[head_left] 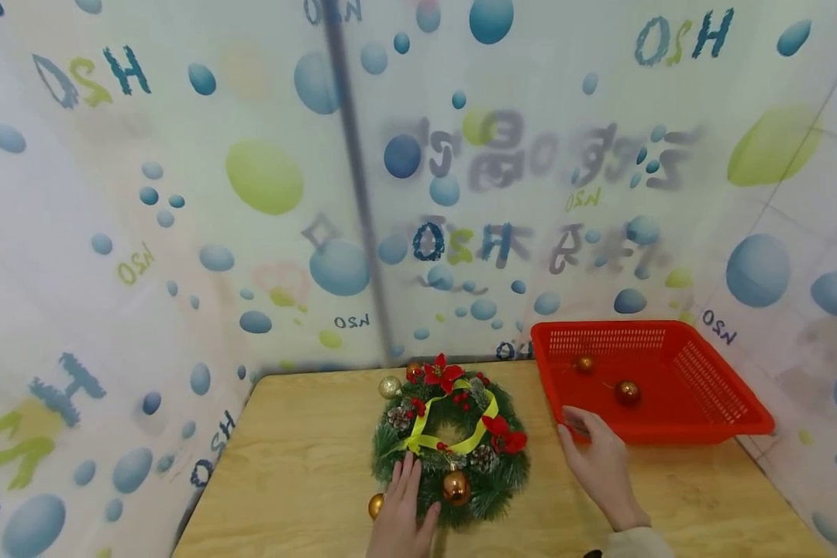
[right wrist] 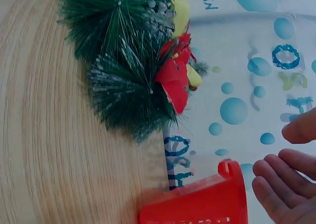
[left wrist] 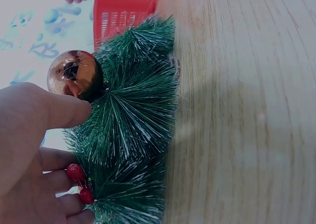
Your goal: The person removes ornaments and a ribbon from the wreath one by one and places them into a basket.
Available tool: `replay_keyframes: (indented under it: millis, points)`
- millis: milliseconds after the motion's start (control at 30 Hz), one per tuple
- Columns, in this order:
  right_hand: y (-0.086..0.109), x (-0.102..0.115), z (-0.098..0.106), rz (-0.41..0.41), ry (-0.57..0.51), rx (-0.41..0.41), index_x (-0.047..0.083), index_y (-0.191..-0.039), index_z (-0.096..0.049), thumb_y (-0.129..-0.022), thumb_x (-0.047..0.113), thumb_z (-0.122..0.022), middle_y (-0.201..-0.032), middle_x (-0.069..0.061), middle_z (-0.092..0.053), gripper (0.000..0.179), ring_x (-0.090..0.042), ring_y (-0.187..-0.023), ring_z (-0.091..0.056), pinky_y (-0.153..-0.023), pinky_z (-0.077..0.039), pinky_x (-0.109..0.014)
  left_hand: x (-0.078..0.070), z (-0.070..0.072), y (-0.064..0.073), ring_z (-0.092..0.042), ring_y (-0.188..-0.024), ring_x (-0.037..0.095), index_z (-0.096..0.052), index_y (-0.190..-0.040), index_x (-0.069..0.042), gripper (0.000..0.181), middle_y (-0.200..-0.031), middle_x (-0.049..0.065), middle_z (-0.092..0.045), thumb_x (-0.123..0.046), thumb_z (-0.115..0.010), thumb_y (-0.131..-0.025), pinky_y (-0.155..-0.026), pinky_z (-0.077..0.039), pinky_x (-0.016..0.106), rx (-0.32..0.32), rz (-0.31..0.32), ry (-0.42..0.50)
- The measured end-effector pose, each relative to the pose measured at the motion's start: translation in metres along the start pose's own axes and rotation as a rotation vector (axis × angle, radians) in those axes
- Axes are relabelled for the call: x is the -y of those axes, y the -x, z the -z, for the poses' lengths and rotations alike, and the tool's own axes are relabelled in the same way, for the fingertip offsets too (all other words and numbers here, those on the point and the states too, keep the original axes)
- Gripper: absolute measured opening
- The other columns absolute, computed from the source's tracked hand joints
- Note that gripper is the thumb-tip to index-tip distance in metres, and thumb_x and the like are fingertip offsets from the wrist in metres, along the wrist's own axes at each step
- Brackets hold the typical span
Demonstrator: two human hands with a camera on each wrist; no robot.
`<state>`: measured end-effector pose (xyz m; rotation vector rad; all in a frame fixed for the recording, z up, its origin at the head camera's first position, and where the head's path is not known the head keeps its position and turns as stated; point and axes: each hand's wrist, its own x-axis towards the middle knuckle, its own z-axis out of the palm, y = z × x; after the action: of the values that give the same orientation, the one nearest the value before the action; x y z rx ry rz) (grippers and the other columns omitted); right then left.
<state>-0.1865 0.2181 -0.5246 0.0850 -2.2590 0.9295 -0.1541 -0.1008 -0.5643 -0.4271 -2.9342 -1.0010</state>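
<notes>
A green Christmas wreath (head_left: pixel 495 490) lies on the table, dressed with a yellow ribbon (head_left: pixel 489 422), red poinsettias (head_left: pixel 505 435), pinecones (head_left: pixel 399 418) and several baubles. My left hand (head_left: pixel 399 513) rests on its near left part with fingers extended. In the left wrist view, the thumb is beside a copper bauble (left wrist: pixel 75 75) and the fingers are by red berries (left wrist: pixel 75 172). My right hand (head_left: pixel 597 466), fingers slightly bent and holding nothing, hovers at the near left corner of a red plastic basket (head_left: pixel 659 431). Thumb and fingers (right wrist: pixel 281 172) stand apart in the right wrist view.
Inside the basket are two copper-coloured baubles, a larger one (head_left: pixel 627 392) and a smaller one (head_left: pixel 584 364). A gold bauble (head_left: pixel 375 506) sits at the wreath's left edge. Behind the wooden table (head_left: pixel 300 457) hangs a curtain (head_left: pixel 265 256) printed with bubbles.
</notes>
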Motion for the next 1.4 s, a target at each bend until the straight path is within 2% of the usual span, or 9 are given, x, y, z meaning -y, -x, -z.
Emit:
replay_keyframes:
  millis: [333,500,600,800,967,1200,1400]
  points:
    - [0.004,0.017,-0.017,-0.004,-0.090,0.071,-0.005,-0.113,-0.070,-0.086,-0.003,-0.075,-0.106,-0.014,-0.074,0.028,-0.029,-0.093,-0.071,-0.083,-0.056,-0.019,-0.003,0.002,-0.001,-0.033,-0.145,0.053,-0.041,-0.152,0.005,0.072,-0.162,0.027,-0.031,-0.040,-0.063,-0.100,-0.107,-0.039,0.068,-0.027,-0.016,0.003]
    - [0.010,0.021,-0.024,-0.024,-0.096,0.099,-0.006,-0.114,-0.070,-0.087,-0.001,-0.076,-0.105,-0.014,-0.074,0.028,-0.029,-0.094,-0.072,-0.082,-0.060,-0.039,-0.002,0.001,-0.001,-0.032,-0.146,0.053,-0.041,-0.151,0.004,0.071,-0.162,0.027,-0.031,-0.039,-0.063,-0.100,-0.108,-0.038,0.069,-0.019,-0.004,0.007]
    - [0.013,0.024,-0.029,-0.046,-0.117,0.117,-0.003,-0.114,-0.070,-0.087,0.000,-0.076,-0.106,-0.014,-0.074,0.028,-0.029,-0.094,-0.072,-0.082,-0.060,-0.045,-0.001,0.001,0.000,-0.033,-0.145,0.053,-0.042,-0.151,0.004,0.070,-0.162,0.027,-0.032,-0.039,-0.063,-0.100,-0.108,-0.039,0.068,-0.030,-0.013,-0.006]
    - [0.022,0.030,-0.041,-0.041,-0.153,0.170,-0.003,-0.116,-0.070,-0.086,-0.002,-0.076,-0.108,-0.015,-0.075,0.030,-0.029,-0.096,-0.073,-0.083,-0.061,-0.044,-0.001,0.003,0.002,-0.034,-0.144,0.053,-0.042,-0.151,0.006,0.070,-0.161,0.027,-0.033,-0.036,-0.063,-0.100,-0.106,-0.041,0.068,-0.056,-0.053,-0.028]
    - [0.031,0.040,-0.046,-0.040,-0.162,0.211,-0.002,-0.118,-0.070,-0.086,-0.002,-0.076,-0.109,-0.013,-0.074,0.032,-0.026,-0.096,-0.072,-0.082,-0.060,-0.043,-0.001,0.004,0.001,-0.033,-0.145,0.053,-0.041,-0.152,0.004,0.069,-0.162,0.026,-0.032,-0.035,-0.064,-0.100,-0.107,-0.040,0.068,-0.062,-0.052,-0.028]
    - [0.042,0.050,-0.054,0.048,-0.147,0.204,-0.001,-0.116,-0.072,-0.082,-0.004,-0.079,-0.112,-0.012,-0.075,0.035,-0.025,-0.095,-0.072,-0.079,-0.061,-0.039,-0.002,0.005,-0.002,-0.030,-0.148,0.050,-0.040,-0.153,0.003,0.068,-0.163,0.025,-0.029,-0.034,-0.062,-0.101,-0.112,-0.037,0.066,-0.061,-0.043,-0.009]
    - [0.054,0.053,-0.059,0.009,-0.158,0.253,0.001,-0.119,-0.071,-0.082,-0.003,-0.079,-0.115,-0.010,-0.074,0.038,-0.026,-0.101,-0.072,-0.083,-0.061,-0.041,-0.001,0.007,0.001,-0.032,-0.146,0.051,-0.042,-0.151,0.004,0.066,-0.162,0.026,-0.032,-0.035,-0.061,-0.101,-0.109,-0.039,0.067,-0.053,-0.053,0.005]
